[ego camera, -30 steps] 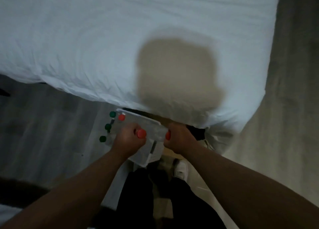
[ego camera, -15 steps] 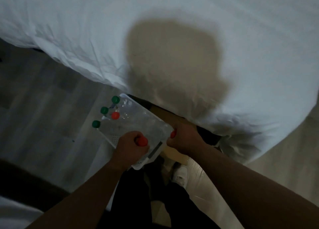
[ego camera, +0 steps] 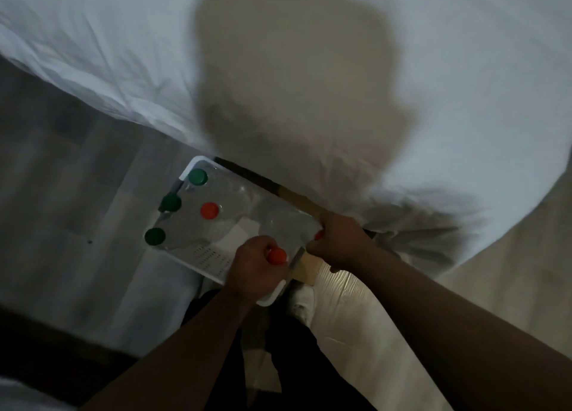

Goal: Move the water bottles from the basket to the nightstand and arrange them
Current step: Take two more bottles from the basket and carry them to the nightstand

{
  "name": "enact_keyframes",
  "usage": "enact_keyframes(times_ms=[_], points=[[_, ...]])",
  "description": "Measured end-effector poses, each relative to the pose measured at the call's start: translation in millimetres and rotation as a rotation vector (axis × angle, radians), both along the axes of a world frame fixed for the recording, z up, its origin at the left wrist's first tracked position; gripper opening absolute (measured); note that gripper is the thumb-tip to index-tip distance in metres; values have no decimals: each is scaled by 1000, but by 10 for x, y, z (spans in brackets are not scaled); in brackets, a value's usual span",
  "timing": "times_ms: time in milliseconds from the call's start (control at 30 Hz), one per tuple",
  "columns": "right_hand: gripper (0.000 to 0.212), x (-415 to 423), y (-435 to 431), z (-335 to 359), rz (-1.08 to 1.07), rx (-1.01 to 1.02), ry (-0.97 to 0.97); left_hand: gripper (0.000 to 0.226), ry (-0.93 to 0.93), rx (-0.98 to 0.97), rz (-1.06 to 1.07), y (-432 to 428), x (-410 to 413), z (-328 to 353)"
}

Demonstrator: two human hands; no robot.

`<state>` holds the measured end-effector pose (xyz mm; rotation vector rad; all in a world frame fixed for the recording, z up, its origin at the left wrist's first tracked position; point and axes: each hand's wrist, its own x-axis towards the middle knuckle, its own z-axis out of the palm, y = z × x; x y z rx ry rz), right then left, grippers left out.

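Both our hands curl at the near end of the white basket (ego camera: 213, 260): our left hand (ego camera: 253, 271) wraps a red-capped bottle (ego camera: 276, 255), and our right hand (ego camera: 340, 240) grips a second red-capped bottle (ego camera: 319, 234). Three green-capped bottles (ego camera: 171, 202) and a third red-capped bottle (ego camera: 210, 210) stand at its far end, beside the bed (ego camera: 123, 54).

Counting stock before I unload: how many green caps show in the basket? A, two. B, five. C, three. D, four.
C: three green caps show along one side of the basket; the other caps in view are red.
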<state>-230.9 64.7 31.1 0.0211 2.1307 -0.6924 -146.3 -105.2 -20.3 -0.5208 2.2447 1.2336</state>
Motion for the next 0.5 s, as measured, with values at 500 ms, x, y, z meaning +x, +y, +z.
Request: enact_keyframes(times_ms=[500], points=[[26,77,673,-176,33,235,102,14,58,40,-27,516,-51,-81]])
